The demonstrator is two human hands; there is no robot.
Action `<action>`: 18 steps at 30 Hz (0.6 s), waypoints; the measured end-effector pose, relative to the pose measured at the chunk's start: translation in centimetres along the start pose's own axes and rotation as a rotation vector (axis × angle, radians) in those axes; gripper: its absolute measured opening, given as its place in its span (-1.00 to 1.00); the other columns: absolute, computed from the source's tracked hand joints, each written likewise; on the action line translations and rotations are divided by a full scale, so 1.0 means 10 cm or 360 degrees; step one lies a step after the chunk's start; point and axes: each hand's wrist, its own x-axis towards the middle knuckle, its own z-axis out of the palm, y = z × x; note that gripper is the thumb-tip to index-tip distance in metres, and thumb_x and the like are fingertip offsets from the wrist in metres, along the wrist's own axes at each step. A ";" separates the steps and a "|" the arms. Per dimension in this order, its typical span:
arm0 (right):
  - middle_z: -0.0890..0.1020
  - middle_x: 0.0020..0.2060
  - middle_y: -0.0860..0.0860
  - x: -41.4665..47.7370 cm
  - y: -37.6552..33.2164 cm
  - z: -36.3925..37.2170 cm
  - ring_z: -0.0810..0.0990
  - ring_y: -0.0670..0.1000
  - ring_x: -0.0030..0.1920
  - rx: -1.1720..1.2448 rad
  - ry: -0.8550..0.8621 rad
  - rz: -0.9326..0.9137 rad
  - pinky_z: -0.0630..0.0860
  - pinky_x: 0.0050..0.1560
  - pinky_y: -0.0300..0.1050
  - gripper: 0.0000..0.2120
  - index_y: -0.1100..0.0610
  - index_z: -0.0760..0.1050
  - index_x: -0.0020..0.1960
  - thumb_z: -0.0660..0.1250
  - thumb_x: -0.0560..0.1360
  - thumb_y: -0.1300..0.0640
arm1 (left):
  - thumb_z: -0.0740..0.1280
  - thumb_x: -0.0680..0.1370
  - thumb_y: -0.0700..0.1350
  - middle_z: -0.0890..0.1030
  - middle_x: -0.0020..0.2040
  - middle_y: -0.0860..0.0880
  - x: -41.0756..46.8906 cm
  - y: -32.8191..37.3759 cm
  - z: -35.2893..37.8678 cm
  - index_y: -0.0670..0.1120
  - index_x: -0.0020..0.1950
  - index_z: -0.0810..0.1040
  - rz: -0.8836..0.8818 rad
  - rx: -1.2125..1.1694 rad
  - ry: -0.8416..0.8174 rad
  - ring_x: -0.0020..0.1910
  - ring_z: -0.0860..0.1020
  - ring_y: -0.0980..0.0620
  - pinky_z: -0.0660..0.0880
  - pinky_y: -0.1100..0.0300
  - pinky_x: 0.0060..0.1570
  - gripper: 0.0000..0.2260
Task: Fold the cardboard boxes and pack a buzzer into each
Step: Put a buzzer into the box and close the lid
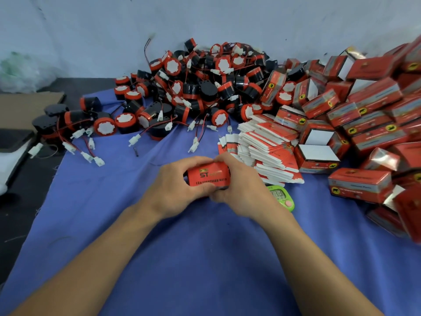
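A small red cardboard box (208, 174) with "ST" printed on it sits between both my hands over the blue cloth. My left hand (176, 187) grips its left end, fingers curled over the top. My right hand (239, 185) grips its right end, thumb and fingers wrapped round it. Whether a buzzer is inside cannot be seen. A heap of black and red buzzers (193, 87) with red-black wires and white plugs lies behind. A stack of flat unfolded boxes (264, 147) leans just right of my hands.
Folded red boxes (369, 115) are piled at the right, some with open flaps. A green digital timer (281, 197) lies partly under my right hand. The blue cloth (205, 258) covers a dark table; brown cardboard (29, 106) lies at the far left, a wall behind.
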 end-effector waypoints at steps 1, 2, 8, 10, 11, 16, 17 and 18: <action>0.62 -0.04 -0.10 0.02 -0.01 -0.08 0.58 -0.02 -0.10 -0.0033 -0.0007 0.0001 0.44 -0.20 -0.23 -0.40 -0.08 0.42 0.27 0.61 0.33 0.11 | 0.62 0.43 0.05 0.65 0.12 0.36 0.03 0.04 0.01 0.31 0.24 0.59 0.0042 0.0017 0.0029 0.13 0.59 0.35 0.47 0.48 0.07 -0.57; 0.62 -0.01 -0.07 0.02 -0.04 -0.17 0.58 0.01 -0.06 -0.0057 -0.0007 0.0001 0.45 -0.14 -0.16 -0.39 -0.05 0.43 0.30 0.62 0.33 0.10 | 0.64 0.42 0.04 0.67 0.12 0.32 0.08 0.09 0.02 0.30 0.20 0.62 0.0042 -0.0038 0.0053 0.12 0.61 0.32 0.50 0.44 0.07 -0.58; 0.70 -0.20 -0.12 0.02 -0.01 -0.93 0.63 -0.14 -0.25 0.0223 -0.0134 0.0143 0.52 -0.24 -0.27 -0.58 -0.08 0.57 0.21 0.59 0.41 -0.10 | 0.30 0.61 0.03 0.75 0.10 0.00 0.52 0.35 0.16 0.05 0.07 0.77 -0.0216 -0.1056 0.0115 0.10 0.70 0.05 0.60 0.23 0.01 -0.75; 0.70 -0.16 -0.04 0.06 0.12 -1.33 0.61 -0.11 -0.26 0.0439 -0.0093 0.0261 0.53 -0.23 -0.25 -0.49 -0.02 0.57 0.27 0.60 0.38 -0.10 | 0.16 0.74 0.00 0.74 0.14 0.03 0.67 0.34 0.21 0.07 0.12 0.73 -0.0250 -0.1114 0.0239 0.17 0.67 0.09 0.57 0.17 0.13 -0.68; 0.71 0.00 0.06 0.09 0.20 -1.55 0.62 -0.08 -0.17 0.0788 0.0043 0.0298 0.56 -0.14 -0.20 -0.45 0.04 0.56 0.30 0.58 0.36 -0.07 | 0.15 0.75 -0.02 0.73 0.13 0.06 0.73 0.30 0.23 0.10 0.12 0.72 -0.0268 -0.1014 0.0315 0.19 0.65 0.09 0.54 0.17 0.15 -0.68; 0.57 0.26 0.22 0.25 0.51 -2.10 0.67 0.16 0.19 0.2068 0.0780 0.0300 0.67 0.07 0.02 -0.46 0.20 0.40 0.37 0.50 0.50 0.04 | 0.34 0.67 -0.08 0.67 0.16 0.13 0.76 -0.04 0.41 0.09 0.24 0.67 -0.0312 -0.0064 0.0414 0.13 0.60 0.10 0.45 0.28 0.00 -0.81; 0.61 0.21 0.19 0.32 0.52 -2.05 0.68 0.16 0.18 0.1776 0.0755 0.0360 0.67 0.05 -0.01 -0.51 0.20 0.42 0.39 0.48 0.54 0.09 | 0.37 0.65 -0.08 0.67 0.19 0.12 0.76 -0.08 0.44 0.09 0.28 0.66 -0.0326 0.0048 0.0374 0.09 0.58 0.11 0.45 0.25 0.02 -0.78; 0.64 0.18 0.16 0.39 0.51 -1.94 0.68 0.15 0.18 0.1415 0.0697 0.0403 0.66 0.03 -0.05 -0.53 0.19 0.45 0.41 0.46 0.55 0.13 | 0.40 0.63 -0.07 0.66 0.21 0.12 0.76 -0.09 0.46 0.09 0.31 0.65 -0.0328 0.0113 0.0339 0.07 0.56 0.13 0.45 0.22 0.05 -0.75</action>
